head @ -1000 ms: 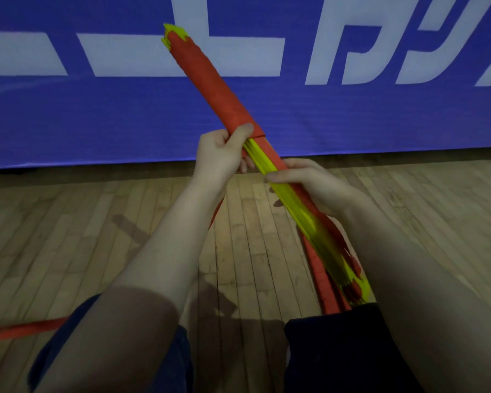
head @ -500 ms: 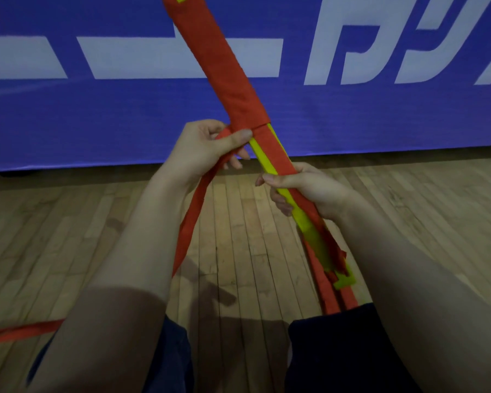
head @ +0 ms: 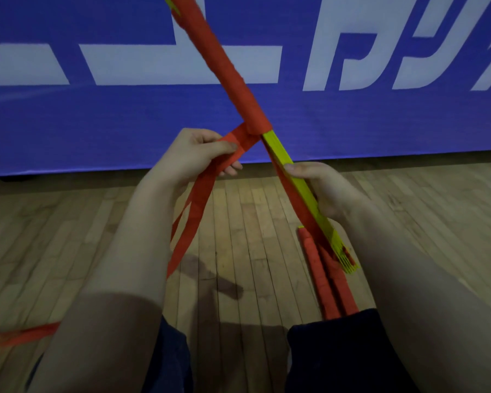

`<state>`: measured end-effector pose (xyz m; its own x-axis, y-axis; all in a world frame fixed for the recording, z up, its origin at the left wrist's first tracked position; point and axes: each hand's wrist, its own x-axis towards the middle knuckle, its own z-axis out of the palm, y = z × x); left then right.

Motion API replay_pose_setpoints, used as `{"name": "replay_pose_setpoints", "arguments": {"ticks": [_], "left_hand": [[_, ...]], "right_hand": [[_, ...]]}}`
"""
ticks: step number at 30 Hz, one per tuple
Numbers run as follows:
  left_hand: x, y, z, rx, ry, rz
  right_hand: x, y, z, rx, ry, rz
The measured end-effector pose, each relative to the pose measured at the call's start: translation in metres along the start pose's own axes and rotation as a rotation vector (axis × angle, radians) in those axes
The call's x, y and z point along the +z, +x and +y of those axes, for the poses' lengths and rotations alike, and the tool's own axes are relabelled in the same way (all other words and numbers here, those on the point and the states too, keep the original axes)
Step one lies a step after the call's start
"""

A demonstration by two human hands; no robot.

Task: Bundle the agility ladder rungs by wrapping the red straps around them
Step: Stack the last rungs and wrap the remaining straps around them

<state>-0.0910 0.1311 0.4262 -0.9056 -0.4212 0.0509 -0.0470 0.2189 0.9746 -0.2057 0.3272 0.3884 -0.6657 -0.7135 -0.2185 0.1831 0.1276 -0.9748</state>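
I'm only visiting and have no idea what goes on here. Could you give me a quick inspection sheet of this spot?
Surface: wooden plank floor.
Job's things: stack of yellow rungs, held tilted; red strap wound round its upper part, lower part bare.
Clutter: red rolled bundles lying on the floor by the right leg; a red strip at lower left.
Hands: left hand pinches the strap's loose tail; right hand has its fingers curled round the rungs.
Cables: nothing seen.
Surroundings: blue banner with white lettering behind.
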Motion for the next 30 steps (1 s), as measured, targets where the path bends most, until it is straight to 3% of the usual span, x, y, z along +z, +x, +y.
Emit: {"name": "replay_pose_setpoints", "arguments": {"ticks": [7,15,22,26,30], "left_hand": [[0.013,-0.004,0.004,0.017,0.071,-0.018],[0.021,-0.003,0.004,0.033,0.101,0.000],[0.032,-0.001,0.002,0.018,0.124,0.011],[0.041,-0.001,0.004,0.028,0.097,0.031],[0.042,-0.001,0.008,-0.006,0.024,0.107]], "right_hand": [[0.017,0.004,0.001,-0.059,-0.034,0.109],[0.019,0.014,0.011,-0.147,-0.375,0.341],[0.029,0.011,0.014,-0.234,-0.610,0.431],[0.035,0.005,0.014,-0.362,-1.011,0.519],[0.043,0.002,0.005,-0.478,-1.263,0.549]]}}
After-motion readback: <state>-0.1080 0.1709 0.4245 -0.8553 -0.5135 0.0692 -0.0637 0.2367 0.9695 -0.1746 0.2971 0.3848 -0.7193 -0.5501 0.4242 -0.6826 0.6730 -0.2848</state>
